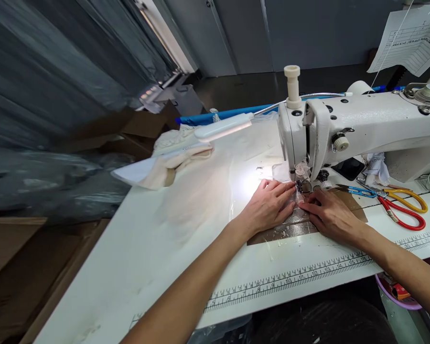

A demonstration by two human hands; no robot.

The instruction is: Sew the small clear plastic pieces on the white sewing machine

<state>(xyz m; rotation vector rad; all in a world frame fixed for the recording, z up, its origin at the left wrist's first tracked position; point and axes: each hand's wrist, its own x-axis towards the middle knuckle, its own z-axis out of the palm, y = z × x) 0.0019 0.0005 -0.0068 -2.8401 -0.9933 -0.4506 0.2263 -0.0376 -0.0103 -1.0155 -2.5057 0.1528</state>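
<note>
Head view. Background: grey panels (pixel 243 40) beyond a white table (pixel 129 267), its near edge printed with a ruler scale (pixel 290 282). A white sewing machine (pixel 376 126) stands just beyond the fingers; its arm runs lengthwise across the table, off to the right, with the head end at left, needle area directly ahead of the fingertips.

Work: a small pale piece (pixel 299 197) lies between the two hands' fingertips, at the machine's foot. Long axis appears to run from the foot toward the person; mostly covered, so uncertain. Looks whitish, thin; outline not resolved.

Left hand (pixel 268 205): palm down, fingers extended and close together, tips beside the foot. Right hand (pixel 331 215): fingers bent, tips at the piece; cannot tell whether they pinch it. Brown plate (pixel 283 234) beneath and nearer than the fingertips. Red-handled scissors (pixel 404 217) right of the right fingers. Lit lamp (pixel 224 127) beyond the left fingers, leftward.
</note>
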